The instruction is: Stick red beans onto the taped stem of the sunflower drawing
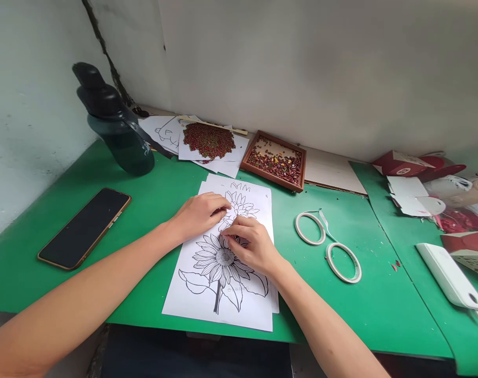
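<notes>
A white paper sheet (pixel 179 299) printed with a black line drawing of a sunflower lies before me, on top of at least one other sheet. My left hand (pixel 201 214) rests on the upper left of the paper, fingers loosely bent and nothing visible in them. Just to its right and nearer to me, my right hand (pixel 252 245) is over the flower's upper petals. Its thumb and index finger are pinched together close to the paper; whatever is between the tips is too small to make out. Part of the drawing is hidden beneath both hands.
Beyond the papers stands a wooden tray (pixel 276 181) of mixed beans, beside a bean-covered picture (pixel 209 140). Two tape rolls (pixel 343 262) lie at right, a phone (pixel 85 228) and dark bottle (pixel 120 134) at left. A white power bank (pixel 451 275) and red boxes (pixel 404 163) occupy the far right.
</notes>
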### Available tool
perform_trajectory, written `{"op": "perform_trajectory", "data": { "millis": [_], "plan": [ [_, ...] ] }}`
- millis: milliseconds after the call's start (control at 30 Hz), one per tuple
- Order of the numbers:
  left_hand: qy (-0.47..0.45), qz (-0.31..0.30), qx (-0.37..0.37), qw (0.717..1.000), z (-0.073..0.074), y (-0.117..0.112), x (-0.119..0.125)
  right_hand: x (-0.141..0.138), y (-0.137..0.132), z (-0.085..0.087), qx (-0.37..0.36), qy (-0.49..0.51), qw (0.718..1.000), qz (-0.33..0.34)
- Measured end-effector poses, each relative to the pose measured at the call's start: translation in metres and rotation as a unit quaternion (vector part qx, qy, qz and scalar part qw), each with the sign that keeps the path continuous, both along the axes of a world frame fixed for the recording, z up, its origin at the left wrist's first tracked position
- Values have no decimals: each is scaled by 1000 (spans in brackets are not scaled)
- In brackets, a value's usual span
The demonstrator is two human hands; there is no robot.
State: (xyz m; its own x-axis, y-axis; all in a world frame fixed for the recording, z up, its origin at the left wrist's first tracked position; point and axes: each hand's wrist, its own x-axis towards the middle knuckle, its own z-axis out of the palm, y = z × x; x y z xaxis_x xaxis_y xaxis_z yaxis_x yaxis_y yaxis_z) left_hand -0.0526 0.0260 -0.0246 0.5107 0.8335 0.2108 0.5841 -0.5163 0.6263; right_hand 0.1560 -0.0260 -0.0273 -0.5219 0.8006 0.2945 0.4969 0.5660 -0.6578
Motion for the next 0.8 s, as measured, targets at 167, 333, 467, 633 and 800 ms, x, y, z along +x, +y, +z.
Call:
{"op": "perform_trajectory", "data": {
  "millis": [167,333,467,633,800],
  "plan": [
    [9,-3,3,1000,0,0,1,0,0,-1,12,-22,1000,11],
    [12,-6,8,1000,0,0,1,1,0,-1,38,-60,997,14],
    [11,-5,9,1000,0,-1,1,2,0,-1,45,-45,998,14],
    [15,-4,15,1000,-1,0,1,2,0,-1,18,10,1000,-9],
    [17,-9,19,1000,-1,-1,0,3,1,-3,33,-13,999,10]
  ]
}}
